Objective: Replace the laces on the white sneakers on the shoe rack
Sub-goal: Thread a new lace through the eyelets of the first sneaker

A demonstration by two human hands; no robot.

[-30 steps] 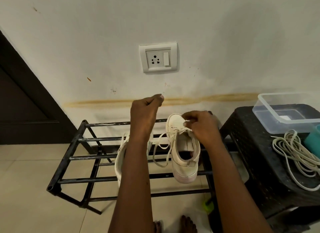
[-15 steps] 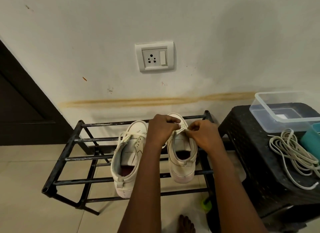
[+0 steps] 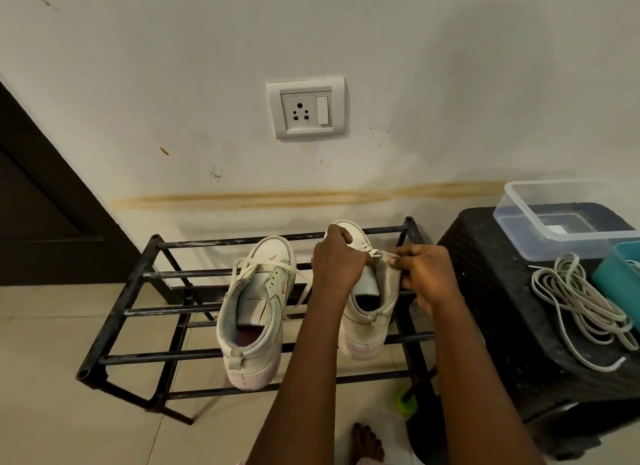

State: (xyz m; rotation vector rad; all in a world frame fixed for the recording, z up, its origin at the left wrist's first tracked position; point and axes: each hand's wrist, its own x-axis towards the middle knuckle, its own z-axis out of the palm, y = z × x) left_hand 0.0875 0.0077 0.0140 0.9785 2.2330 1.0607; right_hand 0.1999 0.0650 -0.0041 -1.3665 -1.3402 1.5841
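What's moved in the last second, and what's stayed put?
The left hand came down from above the shoe rack, where it had drawn the lace up, and now grips the upper of the right sneaker. The loose lace loops beside that sneaker no longer show. Unchanged: the right hand pinches the lace at the eyelets; the left sneaker and spare laces on the stool lie as before.

2 white sneakers sit side by side on the top bars of the black shoe rack (image 3: 138,312), toes toward the wall. The left sneaker (image 3: 254,312) has a loosened cream lace (image 3: 263,265) trailing over its sides. The right sneaker (image 3: 363,329) is gripped at its eyelets by the left hand (image 3: 337,260) and right hand (image 3: 427,274).
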